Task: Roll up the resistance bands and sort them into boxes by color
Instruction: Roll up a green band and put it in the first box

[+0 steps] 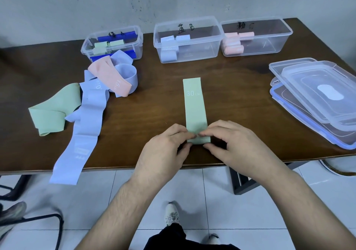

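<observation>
Dark wooden table (240,88) against a stained wall (77,3); white tiled floor (221,201).

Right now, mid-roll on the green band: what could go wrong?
1. Both hands, left hand and right hand, pinch only the near end of the flat mint-green resistance band; the roll may start skewed or loose.
2. The long lavender band overhangs the brown wooden table edge and could slide off.
</observation>
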{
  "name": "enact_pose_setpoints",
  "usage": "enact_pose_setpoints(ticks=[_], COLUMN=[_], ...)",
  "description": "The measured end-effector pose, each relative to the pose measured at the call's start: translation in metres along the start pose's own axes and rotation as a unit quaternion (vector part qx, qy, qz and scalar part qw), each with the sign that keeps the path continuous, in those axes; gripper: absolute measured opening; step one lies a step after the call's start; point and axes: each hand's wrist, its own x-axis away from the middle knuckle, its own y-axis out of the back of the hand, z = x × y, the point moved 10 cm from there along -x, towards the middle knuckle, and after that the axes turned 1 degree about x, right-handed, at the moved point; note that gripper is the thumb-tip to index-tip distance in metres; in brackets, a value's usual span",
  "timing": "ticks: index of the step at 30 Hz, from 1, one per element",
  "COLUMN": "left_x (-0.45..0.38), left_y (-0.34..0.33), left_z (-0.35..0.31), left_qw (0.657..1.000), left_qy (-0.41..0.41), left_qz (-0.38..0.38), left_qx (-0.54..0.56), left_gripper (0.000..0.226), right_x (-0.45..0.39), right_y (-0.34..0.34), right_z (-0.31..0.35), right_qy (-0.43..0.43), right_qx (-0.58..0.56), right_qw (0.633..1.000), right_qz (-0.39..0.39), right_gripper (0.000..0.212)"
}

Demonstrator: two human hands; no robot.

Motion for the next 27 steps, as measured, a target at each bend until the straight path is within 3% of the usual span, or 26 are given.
enact_pose_setpoints(ticks=[8,18,27], left_x=[-0.007,-0.010,-0.016], left_y=[-0.007,-0.003,-0.006], left_z=[0.005,0.001,0.008], left_qw=[0.999,0.999,0.999], left_qy=[0.017,-0.014,0.002], left_qz=[0.046,0.038,0.042], left_qx=[0.001,-0.008,0.009], left_gripper=[0.024,0.022,0.019], right_x=[0.002,-0.006,-0.008], right_y=[-0.001,-0.004,-0.002], right_z=[0.002,-0.003,0.002], right_qy=[0.003,-0.008,0.005], right_qx=[0.040,0.054,0.065], right_qw=[0.999,0.998,0.998], right_qz=[-0.009,0.028,0.003], right_gripper=[0.025,0.027,0.026])
